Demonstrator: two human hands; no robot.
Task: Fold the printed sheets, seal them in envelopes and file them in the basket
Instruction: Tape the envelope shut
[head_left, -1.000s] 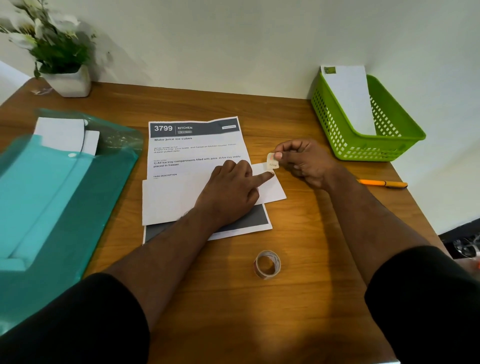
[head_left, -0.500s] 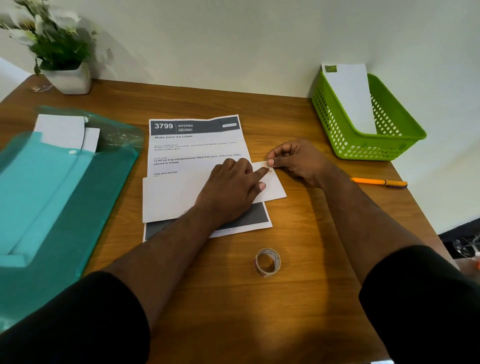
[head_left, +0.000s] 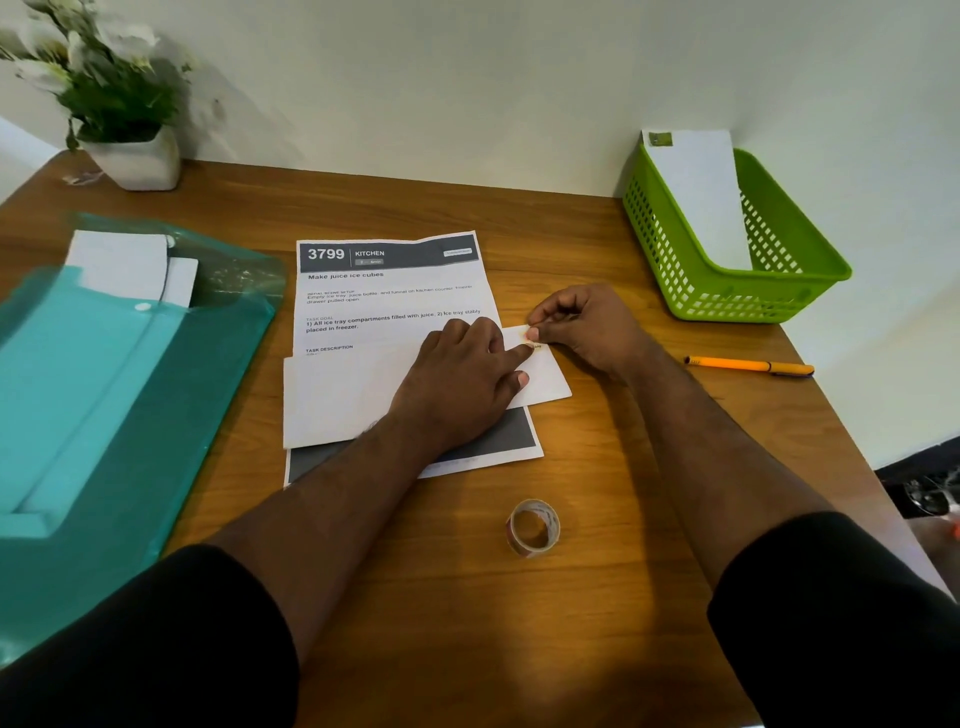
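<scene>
White envelope (head_left: 363, 395) lies across a printed sheet (head_left: 395, 291) on the wooden desk (head_left: 597, 597). The left hand (head_left: 457, 389) presses flat on it, fingers spread only slightly, forefinger stretched to the envelope's upper right corner. The right hand (head_left: 587, 327) has thumb and forefinger pinched shut on a small piece of tape (head_left: 534, 344), which touches that corner beside the left fingertip. A second ago the tape was held just above the envelope; now it is down on the paper. The green basket (head_left: 727, 296), holding one envelope, stands well apart to the right, a tape roll (head_left: 532, 527) nearer the person.
</scene>
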